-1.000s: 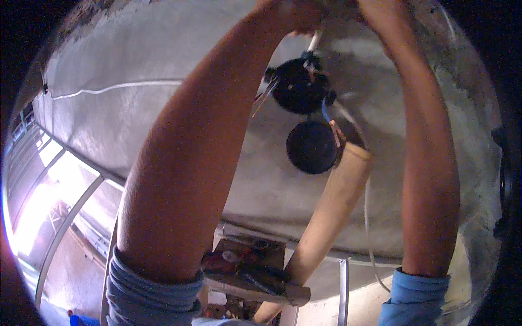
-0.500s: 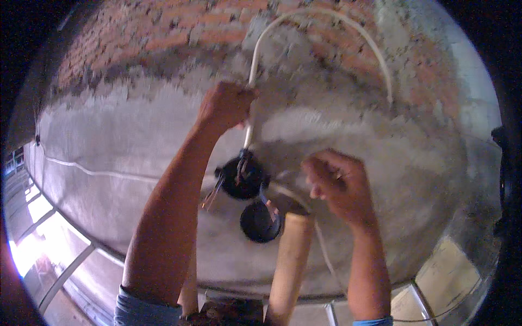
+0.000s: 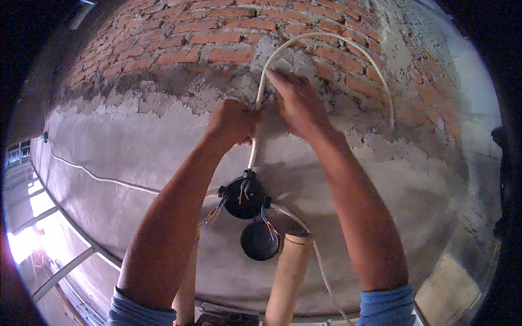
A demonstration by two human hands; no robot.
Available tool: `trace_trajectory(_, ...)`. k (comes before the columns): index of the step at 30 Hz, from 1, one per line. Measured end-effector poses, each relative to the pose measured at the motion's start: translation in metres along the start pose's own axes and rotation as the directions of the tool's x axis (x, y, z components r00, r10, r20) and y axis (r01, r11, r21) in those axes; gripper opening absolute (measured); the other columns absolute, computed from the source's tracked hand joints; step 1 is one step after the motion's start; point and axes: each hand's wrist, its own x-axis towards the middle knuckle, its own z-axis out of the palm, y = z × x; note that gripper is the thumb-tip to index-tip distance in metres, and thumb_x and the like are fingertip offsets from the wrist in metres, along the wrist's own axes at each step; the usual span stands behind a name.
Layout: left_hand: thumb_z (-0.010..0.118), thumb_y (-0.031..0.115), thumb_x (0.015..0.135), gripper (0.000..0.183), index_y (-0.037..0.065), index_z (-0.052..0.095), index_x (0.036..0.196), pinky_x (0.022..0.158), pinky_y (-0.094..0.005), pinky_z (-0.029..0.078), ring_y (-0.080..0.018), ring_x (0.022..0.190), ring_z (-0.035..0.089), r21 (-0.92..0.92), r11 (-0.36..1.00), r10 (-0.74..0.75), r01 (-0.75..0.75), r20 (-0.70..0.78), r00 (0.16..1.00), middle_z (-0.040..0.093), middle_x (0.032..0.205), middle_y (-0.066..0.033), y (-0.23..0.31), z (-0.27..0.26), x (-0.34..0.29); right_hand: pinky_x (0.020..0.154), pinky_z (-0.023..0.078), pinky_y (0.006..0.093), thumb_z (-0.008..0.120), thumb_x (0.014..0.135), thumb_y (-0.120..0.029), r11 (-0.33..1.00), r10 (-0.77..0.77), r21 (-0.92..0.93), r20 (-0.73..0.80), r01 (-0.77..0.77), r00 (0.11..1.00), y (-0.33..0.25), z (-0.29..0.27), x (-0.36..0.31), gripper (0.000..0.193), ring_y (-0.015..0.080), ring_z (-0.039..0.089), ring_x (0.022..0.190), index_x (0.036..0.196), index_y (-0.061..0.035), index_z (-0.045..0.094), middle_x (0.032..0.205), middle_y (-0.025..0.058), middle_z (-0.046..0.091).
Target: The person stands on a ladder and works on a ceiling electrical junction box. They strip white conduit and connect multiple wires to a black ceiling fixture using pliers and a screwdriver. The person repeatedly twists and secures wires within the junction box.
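My left hand [image 3: 232,124] is closed round a white cable [image 3: 327,35], just above a round black junction box [image 3: 239,204] on the wall. From there the cable arches up and over to the right. Beside it, my right hand [image 3: 302,108] is raised, its fingers stretched out to the cable's right side; a grip round it does not show. Short bare-ended wires [image 3: 266,221] stick out of the box. The box's round black lid [image 3: 260,242] hangs or rests just below it.
The grey plaster wall [image 3: 125,144] meets bare red brick [image 3: 220,38] above. Another white cable [image 3: 117,181] runs left from the box, and one [image 3: 321,261] drops to the right. Two wooden poles stand below, the right one [image 3: 288,280] close to the lid.
My right hand has moved up and left from beside the box to the cable. My left hand stays on the cable. The view has shifted, so box and wall appear slightly lower.
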Motion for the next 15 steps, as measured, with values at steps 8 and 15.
trace_trajectory(8,0.066,0.045,0.093,0.048,0.003,0.072,0.069,0.061,-0.0350,0.059,-0.0194,0.056,0.071,0.333,0.941,0.048,-0.054,0.026,0.999,0.071,0.061,-0.0080,0.004,0.001,0.010,0.114,0.042,0.0456,0.063,0.084,-0.002,0.965,0.132,-0.260,0.336,-0.043,0.933,0.026,0.002,0.016,0.055,0.0326,0.052,0.138,0.136,-0.0221,0.066,0.148,0.0061,0.057)
trace_trajectory(15,0.057,0.053,0.095,0.054,0.009,0.073,0.067,0.061,-0.0319,0.058,-0.0154,0.057,0.070,0.358,0.933,0.014,-0.044,0.084,0.996,0.071,0.062,-0.0031,0.004,-0.001,0.017,0.113,0.043,0.0496,0.056,0.095,-0.011,0.888,0.011,-0.439,0.320,0.138,0.947,0.038,0.024,0.018,0.050,0.0365,0.055,0.133,0.143,-0.0240,0.058,0.148,0.0042,0.057)
